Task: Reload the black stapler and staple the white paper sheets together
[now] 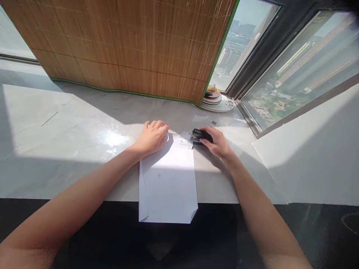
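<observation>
The right hand [216, 142] grips the stapler [199, 133], its nose pointing left at the paper [169, 190]. The left hand [153, 137] lies opposite, loosely open.

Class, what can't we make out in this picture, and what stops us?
All in the head view:
- The back end of the stapler: hidden by the right hand.
- The far left corner of the paper: covered by the left hand.
- The tiny marks: too small to identify.
- The left edge of the plates: behind the blind.
</observation>
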Motion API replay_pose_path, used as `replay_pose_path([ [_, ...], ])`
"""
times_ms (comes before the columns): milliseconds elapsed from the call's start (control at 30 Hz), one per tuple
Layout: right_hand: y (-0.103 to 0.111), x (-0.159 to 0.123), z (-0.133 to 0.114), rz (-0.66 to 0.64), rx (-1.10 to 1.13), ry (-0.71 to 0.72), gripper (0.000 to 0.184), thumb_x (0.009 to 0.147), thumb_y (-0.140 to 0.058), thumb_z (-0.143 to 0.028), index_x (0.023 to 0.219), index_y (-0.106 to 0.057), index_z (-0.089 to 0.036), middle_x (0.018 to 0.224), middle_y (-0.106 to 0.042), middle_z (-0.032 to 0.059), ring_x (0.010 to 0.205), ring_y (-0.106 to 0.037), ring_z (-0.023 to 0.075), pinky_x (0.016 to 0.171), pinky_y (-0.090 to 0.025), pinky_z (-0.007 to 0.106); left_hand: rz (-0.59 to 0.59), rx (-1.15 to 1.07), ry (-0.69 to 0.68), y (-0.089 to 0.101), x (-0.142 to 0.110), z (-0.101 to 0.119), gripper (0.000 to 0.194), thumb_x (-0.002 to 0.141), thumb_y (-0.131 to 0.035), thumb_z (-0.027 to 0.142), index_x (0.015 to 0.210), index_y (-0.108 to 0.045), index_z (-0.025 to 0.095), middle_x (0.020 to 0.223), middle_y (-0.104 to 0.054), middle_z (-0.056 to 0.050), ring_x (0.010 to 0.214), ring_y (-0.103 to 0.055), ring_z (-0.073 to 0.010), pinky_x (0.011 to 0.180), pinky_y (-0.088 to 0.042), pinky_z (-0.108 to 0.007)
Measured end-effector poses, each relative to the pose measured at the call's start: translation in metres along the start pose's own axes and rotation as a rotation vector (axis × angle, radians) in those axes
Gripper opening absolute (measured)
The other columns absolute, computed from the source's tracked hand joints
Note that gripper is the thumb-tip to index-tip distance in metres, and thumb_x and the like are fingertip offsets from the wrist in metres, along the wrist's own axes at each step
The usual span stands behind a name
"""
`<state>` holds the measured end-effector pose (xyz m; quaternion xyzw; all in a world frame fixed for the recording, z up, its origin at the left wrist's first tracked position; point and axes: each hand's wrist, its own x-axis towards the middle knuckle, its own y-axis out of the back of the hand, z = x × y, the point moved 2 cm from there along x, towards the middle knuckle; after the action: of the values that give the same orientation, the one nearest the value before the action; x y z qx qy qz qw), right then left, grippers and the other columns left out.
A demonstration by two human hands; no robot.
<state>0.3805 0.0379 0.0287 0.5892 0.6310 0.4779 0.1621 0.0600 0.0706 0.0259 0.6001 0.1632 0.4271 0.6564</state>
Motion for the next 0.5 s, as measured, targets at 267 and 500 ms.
replay_pose_path([
  [267,-0.006,0.002,-0.023,-0.01,0.006,0.074,0.033,0.1,-0.065,-0.032,0.132,-0.072,-0.028,0.119,-0.079,0.0093,0.106,-0.072,0.0316,0.098,-0.056,0.05,-0.159,-0.092,-0.338,-0.011,-0.007,0.042,0.051,0.114,-0.048,0.041,0.163,-0.056,0.03,0.174,-0.049,-0.014,0.158,-0.048,-0.0359,0.132,-0.027,-0.062],
  [500,-0.015,0.001,-0.046,0.018,-0.046,0.048,0.039,0.106,-0.056,-0.029,0.142,-0.074,-0.03,0.106,-0.076,0.0091,0.101,-0.068,0.0316,0.094,-0.056,0.048,-0.139,-0.026,-0.322,-0.018,-0.012,0.048,0.05,0.114,-0.048,0.04,0.161,-0.059,0.029,0.174,-0.048,-0.018,0.152,-0.052,-0.0407,0.125,-0.034,-0.062],
])
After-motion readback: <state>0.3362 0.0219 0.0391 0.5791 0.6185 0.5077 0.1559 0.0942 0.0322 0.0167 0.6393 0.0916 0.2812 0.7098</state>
